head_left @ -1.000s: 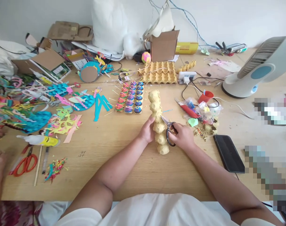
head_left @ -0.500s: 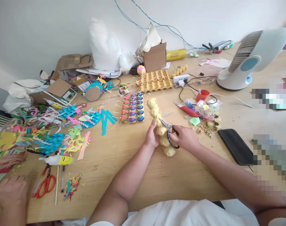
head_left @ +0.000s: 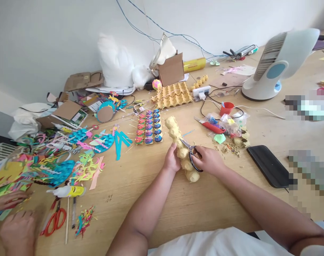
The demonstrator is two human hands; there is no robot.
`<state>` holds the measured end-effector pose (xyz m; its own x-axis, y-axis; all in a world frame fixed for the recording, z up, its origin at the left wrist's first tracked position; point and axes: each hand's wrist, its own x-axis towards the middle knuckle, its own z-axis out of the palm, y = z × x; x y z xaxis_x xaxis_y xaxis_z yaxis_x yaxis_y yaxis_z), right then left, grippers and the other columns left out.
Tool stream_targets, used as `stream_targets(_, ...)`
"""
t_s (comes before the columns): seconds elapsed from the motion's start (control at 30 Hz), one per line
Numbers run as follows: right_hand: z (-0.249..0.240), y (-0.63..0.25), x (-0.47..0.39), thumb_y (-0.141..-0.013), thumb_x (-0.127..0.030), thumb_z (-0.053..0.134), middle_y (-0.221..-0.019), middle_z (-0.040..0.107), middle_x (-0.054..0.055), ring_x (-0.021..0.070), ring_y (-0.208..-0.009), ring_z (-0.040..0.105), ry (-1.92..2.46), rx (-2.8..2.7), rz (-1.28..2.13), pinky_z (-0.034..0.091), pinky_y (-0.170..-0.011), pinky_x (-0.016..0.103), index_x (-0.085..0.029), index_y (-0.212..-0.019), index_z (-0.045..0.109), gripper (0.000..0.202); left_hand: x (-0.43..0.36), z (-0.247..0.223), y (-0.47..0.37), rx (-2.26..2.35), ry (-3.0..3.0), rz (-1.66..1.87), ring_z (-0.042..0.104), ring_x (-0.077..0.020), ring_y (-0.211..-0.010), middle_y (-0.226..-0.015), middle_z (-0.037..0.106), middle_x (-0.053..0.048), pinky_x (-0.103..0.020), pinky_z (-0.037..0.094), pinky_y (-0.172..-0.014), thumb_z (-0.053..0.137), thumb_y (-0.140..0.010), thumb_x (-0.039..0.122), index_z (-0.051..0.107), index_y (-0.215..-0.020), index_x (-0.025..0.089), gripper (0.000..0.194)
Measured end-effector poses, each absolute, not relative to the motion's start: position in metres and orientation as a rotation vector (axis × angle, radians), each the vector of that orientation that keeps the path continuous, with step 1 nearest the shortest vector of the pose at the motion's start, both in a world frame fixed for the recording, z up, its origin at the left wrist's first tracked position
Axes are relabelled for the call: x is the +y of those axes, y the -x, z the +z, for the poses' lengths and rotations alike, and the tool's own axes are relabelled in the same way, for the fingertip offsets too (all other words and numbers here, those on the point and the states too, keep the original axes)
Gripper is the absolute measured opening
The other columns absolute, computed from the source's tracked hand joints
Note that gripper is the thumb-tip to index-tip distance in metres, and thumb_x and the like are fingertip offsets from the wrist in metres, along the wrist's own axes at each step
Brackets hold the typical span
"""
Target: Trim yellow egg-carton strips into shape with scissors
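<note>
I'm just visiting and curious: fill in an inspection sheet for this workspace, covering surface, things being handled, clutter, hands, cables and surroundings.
Surface: wooden tabletop with small handwritten marks.
Things being handled: yellowish egg-carton strip and black-handled scissors, blades at the strip; whether they are cutting cannot be told.
Clutter: paper scraps and glue bottle on the left; red cup, plastic bags and phone on the right.
Hands: left hand holds the strip, right hand the scissors; another person's hands at the left edge.
Cables: several around the white power strip; blue ones along the wall.
Surroundings: white fan, cardboard box.
</note>
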<state>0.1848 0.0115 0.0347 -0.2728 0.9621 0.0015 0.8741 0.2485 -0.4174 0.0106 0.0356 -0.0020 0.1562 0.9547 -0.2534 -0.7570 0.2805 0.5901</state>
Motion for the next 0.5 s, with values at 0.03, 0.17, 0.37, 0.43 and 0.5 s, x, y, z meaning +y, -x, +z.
stream_targets(0.03,0.0341,-0.1854,0.0111,-0.101,-0.047,0.054,-0.099,0.079,0.009,0.0234,-0.087,0.071,1.683,-2.272,0.509,0.034,-0.070,0.031,-0.020,-0.104,0.066,0.030,0.0357,-0.0026,-0.0107,0.653,-0.361,1.259,0.078,-0.0222,-0.089,-0.094,0.082,-0.004,-0.033,0.058,-0.089,0.084,-0.078,0.049,0.076,-0.104,0.020,0.039)
stream_targets(0.17,0.0312,-0.1870,0.0097,-0.103,-0.044,0.051,-0.096,0.078,0.009,0.0222,-0.084,0.070,1.628,-2.294,0.599,0.035,-0.070,0.030,-0.020,-0.106,0.064,0.028,0.0359,-0.0047,-0.0113,0.624,-0.382,1.207,0.078,-0.0266,-0.087,-0.092,0.082,-0.006,-0.040,0.060,-0.088,0.088,-0.072,0.054,0.077,-0.102,0.020,0.047)
stream_targets(0.37,0.0274,-0.1886,0.0090,-0.105,-0.046,0.048,-0.095,0.078,0.010,0.0247,-0.085,0.071,1.664,-2.290,0.564,0.033,-0.068,0.032,-0.020,-0.105,0.064,0.030,0.0359,-0.0050,-0.0140,0.618,-0.383,1.225,0.076,-0.0251,-0.084,-0.089,0.079,-0.004,-0.038,0.060,-0.085,0.092,-0.067,0.055,0.075,-0.100,0.020,0.051)
stream_targets(0.43,0.0269,-0.1884,0.0083,-0.105,-0.047,0.047,-0.096,0.078,0.010,0.0254,-0.085,0.072,1.680,-2.284,0.563,0.033,-0.069,0.032,-0.020,-0.105,0.064,0.032,0.0366,-0.0053,-0.0144,0.612,-0.383,1.252,0.073,-0.0204,-0.078,-0.088,0.078,-0.002,-0.035,0.059,-0.080,0.093,-0.068,0.053,0.074,-0.100,0.020,0.050)
stream_targets(0.5,0.0271,-0.1880,0.0073,-0.105,-0.048,0.046,-0.096,0.078,0.010,0.0259,-0.085,0.072,1.701,-2.274,0.576,0.034,-0.069,0.033,-0.021,-0.104,0.064,0.033,0.0371,-0.0053,-0.0145,0.605,-0.378,1.265,0.071,-0.0178,-0.077,-0.088,0.077,-0.002,-0.031,0.058,-0.076,0.094,-0.068,0.051,0.074,-0.101,0.019,0.051)
